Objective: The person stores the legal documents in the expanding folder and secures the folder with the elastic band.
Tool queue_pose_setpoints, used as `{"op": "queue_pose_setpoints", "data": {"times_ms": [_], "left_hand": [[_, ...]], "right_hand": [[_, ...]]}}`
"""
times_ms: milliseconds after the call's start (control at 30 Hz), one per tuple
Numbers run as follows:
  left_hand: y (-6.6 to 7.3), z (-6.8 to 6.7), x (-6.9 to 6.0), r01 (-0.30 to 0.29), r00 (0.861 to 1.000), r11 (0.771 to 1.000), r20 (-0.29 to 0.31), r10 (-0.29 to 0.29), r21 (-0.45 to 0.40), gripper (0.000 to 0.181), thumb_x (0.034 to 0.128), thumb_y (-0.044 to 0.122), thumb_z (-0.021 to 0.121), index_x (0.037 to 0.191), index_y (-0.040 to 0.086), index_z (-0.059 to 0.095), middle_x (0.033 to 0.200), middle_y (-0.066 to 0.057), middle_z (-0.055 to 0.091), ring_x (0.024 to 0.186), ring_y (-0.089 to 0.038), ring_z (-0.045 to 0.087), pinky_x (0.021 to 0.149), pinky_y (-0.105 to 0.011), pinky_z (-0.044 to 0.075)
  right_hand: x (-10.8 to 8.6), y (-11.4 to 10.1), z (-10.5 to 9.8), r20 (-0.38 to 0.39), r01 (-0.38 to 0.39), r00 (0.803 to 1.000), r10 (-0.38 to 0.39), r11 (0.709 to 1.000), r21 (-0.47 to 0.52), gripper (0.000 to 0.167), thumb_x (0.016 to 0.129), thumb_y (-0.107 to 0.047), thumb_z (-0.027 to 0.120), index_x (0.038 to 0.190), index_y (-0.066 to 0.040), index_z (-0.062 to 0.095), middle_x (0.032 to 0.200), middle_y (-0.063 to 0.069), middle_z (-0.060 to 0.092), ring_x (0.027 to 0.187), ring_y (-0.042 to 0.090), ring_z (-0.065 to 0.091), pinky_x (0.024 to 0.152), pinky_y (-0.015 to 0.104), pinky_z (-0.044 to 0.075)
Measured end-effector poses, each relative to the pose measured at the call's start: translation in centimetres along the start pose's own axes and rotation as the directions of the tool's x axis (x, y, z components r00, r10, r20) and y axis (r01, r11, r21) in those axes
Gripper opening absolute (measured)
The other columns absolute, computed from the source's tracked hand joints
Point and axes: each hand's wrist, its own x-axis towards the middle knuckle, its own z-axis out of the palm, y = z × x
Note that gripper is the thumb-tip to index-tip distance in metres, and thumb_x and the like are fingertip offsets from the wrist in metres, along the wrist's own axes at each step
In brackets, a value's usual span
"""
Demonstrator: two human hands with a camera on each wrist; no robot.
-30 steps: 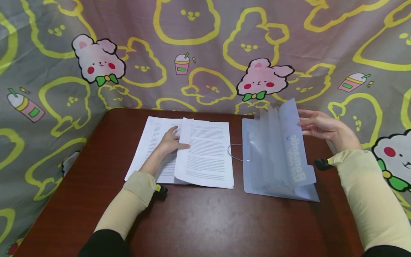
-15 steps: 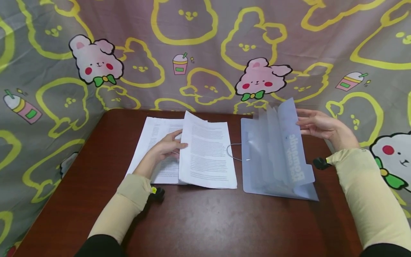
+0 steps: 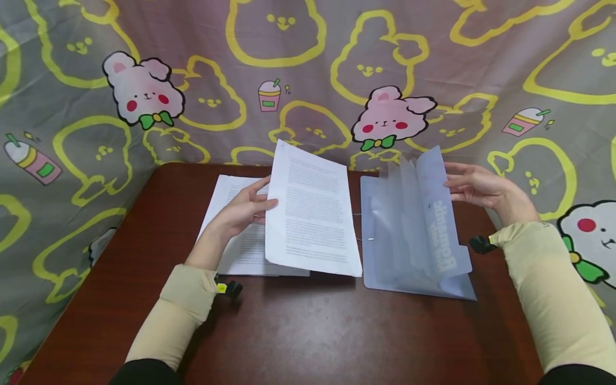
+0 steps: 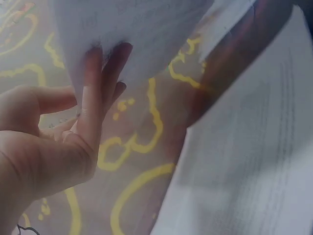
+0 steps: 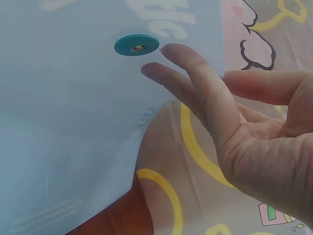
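My left hand (image 3: 239, 209) pinches the left edge of a few printed paper sheets (image 3: 313, 214), thumb in front and fingers behind. They are lifted and tilted above the remaining paper stack (image 3: 237, 251), which lies flat on the table. In the left wrist view the fingers of the left hand (image 4: 58, 142) reach behind the raised paper (image 4: 132, 29). To the right stands a translucent blue expanding file folder (image 3: 382, 251), spread open with its pockets fanned. My right hand (image 3: 478, 187) holds its cover by the edge. A teal round button (image 5: 137, 45) sits near those fingertips on the cover.
The brown wooden table (image 3: 298, 331) carries the stack and the folder. A patterned cloth curtain (image 3: 308, 80) hangs behind and beside it. A thin cord (image 3: 356, 214) from the folder is partly hidden by the lifted sheets.
My left hand has taken hold of the top sheets and raised them off the stack, their top edge rising toward the curtain. The right hand and the folder have stayed put.
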Motion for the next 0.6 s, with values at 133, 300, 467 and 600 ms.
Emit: {"op": "queue_pose_setpoints", "data": {"times_ms": [133,300,467,600], "left_hand": [[0.9,0.3,-0.5,-0.034,0.999,0.999,0.027,0.035,-0.029,0.077,0.1110,0.005,0.060,0.177,0.020,0.023,0.107,0.006,0.082,0.086,-0.010,0.082,0.073,-0.027,0.066],[1.5,1.3,-0.8,-0.050,0.996,0.996,0.066,0.054,-0.068,0.077,0.1112,0.003,0.059,0.177,0.021,0.023,0.107,0.006,0.082,0.087,-0.011,0.082,0.071,-0.027,0.066],[1.9,2.3,-1.1,-0.047,0.994,0.993,0.095,0.058,-0.110,0.078,0.1109,0.004,0.058,0.177,0.022,0.021,0.107,0.006,0.082,0.087,-0.011,0.082,0.071,-0.028,0.066],[2.0,3.0,-1.0,-0.043,0.992,0.991,0.113,0.058,-0.129,0.079,0.1102,0.003,0.059,0.177,0.022,0.021,0.106,0.006,0.083,0.084,-0.012,0.082,0.070,-0.028,0.065]], "right_hand": [[-0.2,-0.1,-0.1,-0.002,0.000,1.000,0.000,1.000,-0.002,0.084,0.114,0.000,0.045,0.176,-0.010,-0.011,0.183,0.019,0.004,0.102,0.000,0.074,0.083,0.025,0.067],[-0.2,0.0,-0.2,-0.004,0.003,1.000,-0.003,1.000,0.011,0.084,0.114,0.001,0.046,0.177,-0.010,-0.009,0.152,0.004,0.046,0.102,0.003,0.076,0.084,0.027,0.068],[-0.1,0.0,-0.2,-0.007,0.000,1.000,0.000,1.000,0.000,0.084,0.114,0.000,0.047,0.177,-0.010,-0.008,0.148,0.000,0.046,0.102,0.003,0.076,0.084,0.027,0.068],[-0.1,0.0,-0.2,-0.011,-0.003,1.000,0.003,1.000,-0.020,0.084,0.114,-0.001,0.048,0.177,-0.010,-0.007,0.170,0.013,0.025,0.103,0.001,0.075,0.084,0.026,0.067]]}}
